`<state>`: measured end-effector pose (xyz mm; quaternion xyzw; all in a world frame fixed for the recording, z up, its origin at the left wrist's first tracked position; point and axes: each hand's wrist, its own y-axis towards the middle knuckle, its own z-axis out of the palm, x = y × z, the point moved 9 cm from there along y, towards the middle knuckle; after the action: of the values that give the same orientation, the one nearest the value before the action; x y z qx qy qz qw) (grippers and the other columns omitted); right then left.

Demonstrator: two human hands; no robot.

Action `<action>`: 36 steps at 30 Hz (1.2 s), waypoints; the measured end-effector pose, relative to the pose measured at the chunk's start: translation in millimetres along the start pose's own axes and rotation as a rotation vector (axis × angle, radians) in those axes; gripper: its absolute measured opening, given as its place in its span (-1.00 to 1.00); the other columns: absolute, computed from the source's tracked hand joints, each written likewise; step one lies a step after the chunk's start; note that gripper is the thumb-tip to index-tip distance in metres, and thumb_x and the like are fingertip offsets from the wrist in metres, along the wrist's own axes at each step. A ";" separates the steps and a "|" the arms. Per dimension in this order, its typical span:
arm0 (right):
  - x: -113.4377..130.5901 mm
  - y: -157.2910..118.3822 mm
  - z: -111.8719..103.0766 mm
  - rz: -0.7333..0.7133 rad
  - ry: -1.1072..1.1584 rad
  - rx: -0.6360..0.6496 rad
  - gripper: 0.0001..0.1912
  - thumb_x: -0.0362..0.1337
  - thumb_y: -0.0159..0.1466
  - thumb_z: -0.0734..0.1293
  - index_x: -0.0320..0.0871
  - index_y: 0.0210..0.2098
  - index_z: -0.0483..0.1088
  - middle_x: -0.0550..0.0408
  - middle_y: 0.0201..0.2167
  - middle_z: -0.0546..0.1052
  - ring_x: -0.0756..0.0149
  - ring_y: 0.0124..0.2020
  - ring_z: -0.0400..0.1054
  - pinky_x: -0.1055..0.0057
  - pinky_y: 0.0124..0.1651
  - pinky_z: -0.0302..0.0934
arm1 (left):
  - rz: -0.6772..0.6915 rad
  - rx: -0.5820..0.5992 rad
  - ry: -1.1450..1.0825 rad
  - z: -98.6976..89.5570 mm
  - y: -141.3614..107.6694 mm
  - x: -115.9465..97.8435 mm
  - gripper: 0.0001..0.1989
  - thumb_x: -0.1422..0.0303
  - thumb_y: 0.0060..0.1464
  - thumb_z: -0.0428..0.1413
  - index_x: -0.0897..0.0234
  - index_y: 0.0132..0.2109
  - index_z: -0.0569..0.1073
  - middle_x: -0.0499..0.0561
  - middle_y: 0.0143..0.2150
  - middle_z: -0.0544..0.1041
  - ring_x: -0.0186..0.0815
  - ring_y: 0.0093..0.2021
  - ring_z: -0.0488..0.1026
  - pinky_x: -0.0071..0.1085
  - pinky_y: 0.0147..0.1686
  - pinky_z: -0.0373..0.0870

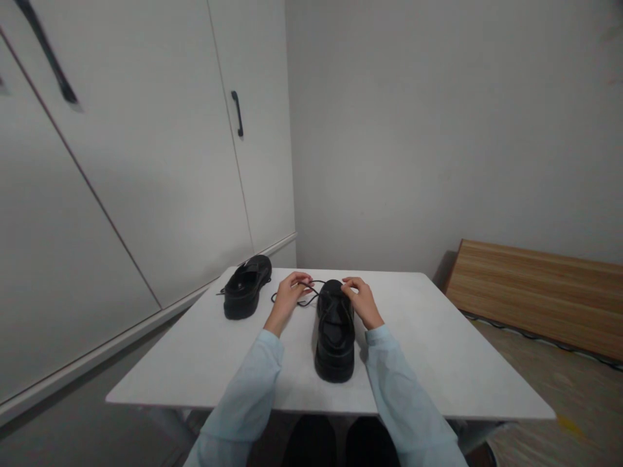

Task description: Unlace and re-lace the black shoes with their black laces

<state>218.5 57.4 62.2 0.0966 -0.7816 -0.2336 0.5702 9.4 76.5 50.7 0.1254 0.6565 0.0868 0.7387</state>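
the white counter (292,389) spread widest, below white cabinet doors (185,162). two forearms in light-blue sleeves (403,395) reached forward over its near edge, angled inward, the wrists raised slightly. between the hands, a black lace-up shoe (335,353) stood upright on the counter, heel toward the person; a matching black shoe (242,301) stood at the far left. the left hand (288,295) curled inward, thumb and fingers pinching a thin black shoelace (307,303). the right hand (361,301) bent over the shoe's front right side, fingers near its toe; whether they pinched anything, i cannot tell.
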 end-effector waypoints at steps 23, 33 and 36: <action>-7.5 -0.4 -47.6 0.076 0.614 -0.391 -0.65 -0.01 0.06 0.40 -0.15 -0.40 0.31 0.09 -0.34 0.49 0.40 -0.37 0.38 0.38 -0.30 0.33 | 0.121 0.193 0.162 26.0 -7.7 -2.4 -0.66 0.41 -0.05 0.15 0.26 -0.07 0.34 0.07 -0.13 0.44 -0.35 -0.17 0.42 -0.42 -0.19 0.36; -20.5 5.2 -60.1 0.146 0.973 -0.416 -0.74 -0.17 0.03 0.47 -0.14 -0.43 0.34 0.23 -0.49 0.45 0.45 -0.42 0.38 0.37 -0.22 0.33 | 0.152 0.199 0.269 28.0 -11.1 -6.3 -0.71 0.40 0.00 0.14 0.25 -0.08 0.36 0.04 -0.11 0.46 -0.43 -0.30 0.44 -0.43 -0.19 0.35; -22.5 8.4 -61.7 0.172 1.108 -0.380 -0.79 -0.26 0.04 0.47 -0.14 -0.45 0.35 0.23 -0.48 0.46 0.44 -0.40 0.39 0.35 -0.16 0.32 | 0.166 0.209 0.261 29.1 -11.5 -5.6 -0.72 0.38 0.01 0.14 0.26 -0.09 0.35 0.05 -0.09 0.45 -0.45 -0.31 0.44 -0.43 -0.19 0.37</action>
<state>284.7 58.4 62.1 0.0364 -0.3168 -0.2372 0.9176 37.1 61.8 55.7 0.2431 0.7396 0.0944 0.6205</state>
